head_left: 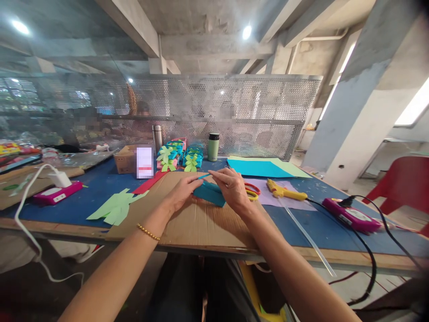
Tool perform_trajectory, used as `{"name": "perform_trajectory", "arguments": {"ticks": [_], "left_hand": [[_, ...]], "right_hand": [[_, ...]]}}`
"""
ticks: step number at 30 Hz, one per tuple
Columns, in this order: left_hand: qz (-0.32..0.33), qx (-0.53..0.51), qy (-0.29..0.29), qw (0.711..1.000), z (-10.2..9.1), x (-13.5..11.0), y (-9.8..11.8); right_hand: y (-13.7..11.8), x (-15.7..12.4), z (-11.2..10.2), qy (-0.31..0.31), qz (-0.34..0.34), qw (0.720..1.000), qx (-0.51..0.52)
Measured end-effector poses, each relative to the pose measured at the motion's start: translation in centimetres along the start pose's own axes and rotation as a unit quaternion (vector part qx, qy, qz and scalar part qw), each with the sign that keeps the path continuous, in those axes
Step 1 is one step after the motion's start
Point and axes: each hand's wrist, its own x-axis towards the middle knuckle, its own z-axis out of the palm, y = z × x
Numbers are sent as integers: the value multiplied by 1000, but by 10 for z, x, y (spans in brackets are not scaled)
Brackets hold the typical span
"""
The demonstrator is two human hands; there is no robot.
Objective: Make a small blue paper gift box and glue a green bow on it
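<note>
A narrow blue strip (204,176) is pinched between the fingertips of the left hand (183,193) and right hand (232,185), just above a larger blue piece (208,193) on brown cardboard (204,230). Green cutouts (115,208) are spread left; a yellow glue gun (288,192) is seen right.

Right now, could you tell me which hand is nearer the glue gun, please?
Right. The right hand is left of the glue gun; the left hand is farther left, beyond the right hand.

Teal piece (208,192), brown cardboard (187,226), pale-green cutouts (116,207), yellow glue gun (288,192), lilac sheet (265,197), blue tabletop (323,230)
</note>
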Motion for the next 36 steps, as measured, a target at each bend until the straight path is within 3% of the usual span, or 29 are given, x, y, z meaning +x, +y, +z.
{"name": "perform_trajectory", "arguments": {"ticks": [14,20,27,31,36], "left_hand": [[15,13,53,998,3,3,-4],[8,5,43,999,4,3,-2],[0,-20,-4,1000,1,-5,5],[6,-50,9,999,-3,-1,2],[19,-83,46,995,-9,7,-1]], "right_hand": [[-11,2,1,-18,-46,998,-47],[-10,2,0,-30,-50,997,-41],[-8,1,-3,-17,-14,999,-27],[-3,2,-10,11,28,1000,-1],[15,5,-20,37,134,990,31]]}}
